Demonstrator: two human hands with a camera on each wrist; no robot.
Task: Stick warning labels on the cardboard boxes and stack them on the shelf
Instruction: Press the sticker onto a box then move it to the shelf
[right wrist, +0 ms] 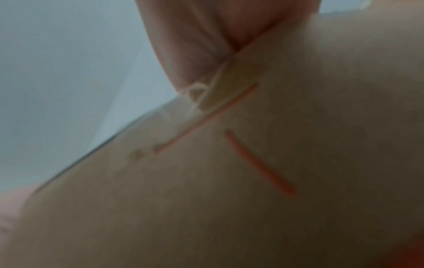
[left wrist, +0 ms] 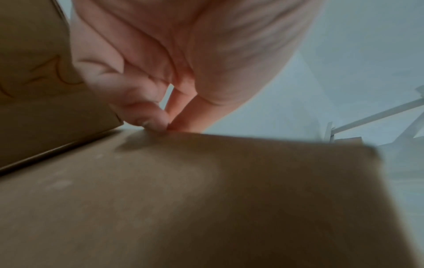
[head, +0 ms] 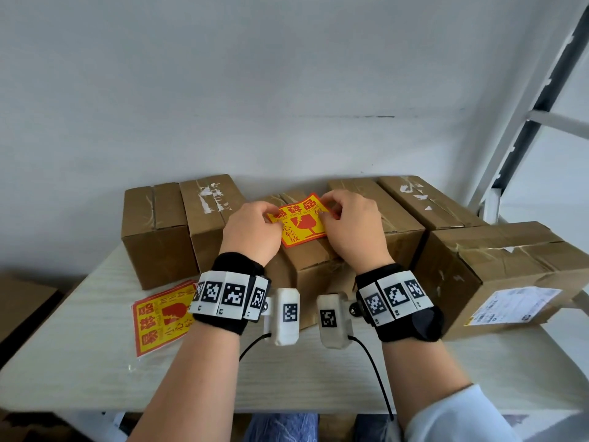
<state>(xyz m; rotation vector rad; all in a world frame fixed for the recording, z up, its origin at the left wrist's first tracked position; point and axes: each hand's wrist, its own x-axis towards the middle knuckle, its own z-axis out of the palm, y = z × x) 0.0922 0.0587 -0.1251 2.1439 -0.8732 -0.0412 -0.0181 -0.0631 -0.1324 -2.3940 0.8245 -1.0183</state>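
Presently a yellow and red warning label [head: 299, 223] is held between both hands over the top of the middle cardboard box [head: 314, 266], which stands directly in front of the wrists. The left corner of the label is pinched by the curled thumb and fingers of the left hand [head: 251, 234], and the upper right corner is pinched in the same way by the right hand [head: 352, 226]. The label is turned at a slant, one corner pointing away from the person, so that its edges are not squared with the box's long axis, which runs away from the hands toward the wall. Both hands are about equally near; the near lower corner of the label is left free between them, and it is judged that this corner is what must be laid flat and pressed down next.

Whether the label is already stuck to the cardboard or only resting on it cannot be settled: in the right wrist view the picture is blurred, and what may be a peeled backing strip [right wrist: 229, 87] is seen beside thin red lines on brown cardboard. In the left wrist view the label itself is hidden behind the box edge [left wrist: 252, 137], and only fingertips [left wrist: 153, 121] pressed together are shown. A pile of spare labels [head: 161, 317] lies on the table [head: 95, 371] just left of the left wrist. More boxes stand on either side, and part of a metal shelf frame [head: 522, 132] is cut off far to the right.
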